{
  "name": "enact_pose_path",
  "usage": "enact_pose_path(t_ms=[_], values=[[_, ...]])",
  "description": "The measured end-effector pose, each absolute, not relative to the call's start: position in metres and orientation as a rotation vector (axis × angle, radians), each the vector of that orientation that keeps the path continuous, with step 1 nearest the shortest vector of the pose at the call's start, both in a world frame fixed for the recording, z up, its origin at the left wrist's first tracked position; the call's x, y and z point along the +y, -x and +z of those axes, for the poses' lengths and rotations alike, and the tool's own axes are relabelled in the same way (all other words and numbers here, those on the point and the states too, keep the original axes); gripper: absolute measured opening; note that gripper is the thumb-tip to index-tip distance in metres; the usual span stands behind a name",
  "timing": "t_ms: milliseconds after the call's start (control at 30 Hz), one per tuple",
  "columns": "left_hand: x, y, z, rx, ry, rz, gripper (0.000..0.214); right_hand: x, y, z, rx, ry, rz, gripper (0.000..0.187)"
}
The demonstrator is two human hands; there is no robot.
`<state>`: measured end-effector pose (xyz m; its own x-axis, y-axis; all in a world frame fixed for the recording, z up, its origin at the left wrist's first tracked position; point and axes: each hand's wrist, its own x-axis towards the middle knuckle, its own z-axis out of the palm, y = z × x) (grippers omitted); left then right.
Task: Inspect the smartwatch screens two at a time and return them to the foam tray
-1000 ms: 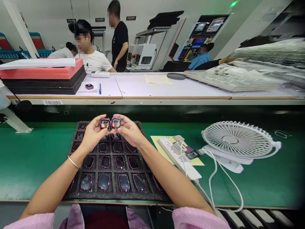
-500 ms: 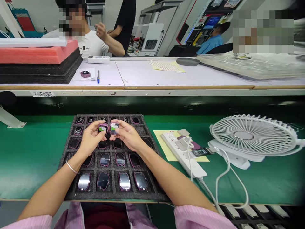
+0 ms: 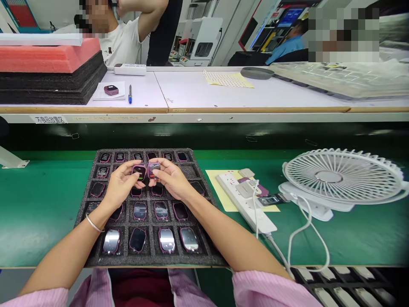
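Observation:
My left hand (image 3: 123, 183) grips a purple-framed smartwatch body (image 3: 139, 171) whose screen is lit, the thumb on its face. Close beside it, my right hand (image 3: 171, 177) holds a second smartwatch body (image 3: 154, 169), also lit, with its thumb across the screen. Both are held just above a black foam tray (image 3: 92, 221) on the green bench. In the tray's compartments lie several more smartwatch bodies, some dark, some reflecting light, and some in the back rows showing white marks. My forearms hide part of the tray.
Right of the tray, a white power strip (image 3: 246, 204) with plugs lies on yellow paper (image 3: 212, 179). A white fan (image 3: 343, 177) and its cables lie further right. On the raised shelf stand stacked foam sheets (image 3: 47, 81), a pen (image 3: 130, 94) and another smartwatch body (image 3: 111, 90). People sit beyond.
The green and white areas on both watch screens have given way to mostly dark displays. My hands stay nearly in place. Across the shelf, a person's arm has risen toward the head.

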<state>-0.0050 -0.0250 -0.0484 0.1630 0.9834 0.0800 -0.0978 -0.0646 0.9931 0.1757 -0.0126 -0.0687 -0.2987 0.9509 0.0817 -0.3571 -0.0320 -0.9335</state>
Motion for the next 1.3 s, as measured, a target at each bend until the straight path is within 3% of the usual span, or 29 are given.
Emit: enact_pose_path(t_ms=[400,833,1300], values=[[-0.0242,0.0052,-0.0507,0.997,-1.163,1.147,0.045,-0.0126,-0.1754,-0.0726,-1.087,0.720,1.642,0.041],[-0.0174,0.0059,-0.0554,1.042,-0.873,1.094,0.046,-0.0075,-0.1723,-0.0778,-0.857,0.839,1.761,0.020],[-0.0175,0.0062,-0.0582,1.018,-0.953,1.084,0.043,-0.0090,-0.1742,-0.0776,-0.914,0.834,1.708,0.024]])
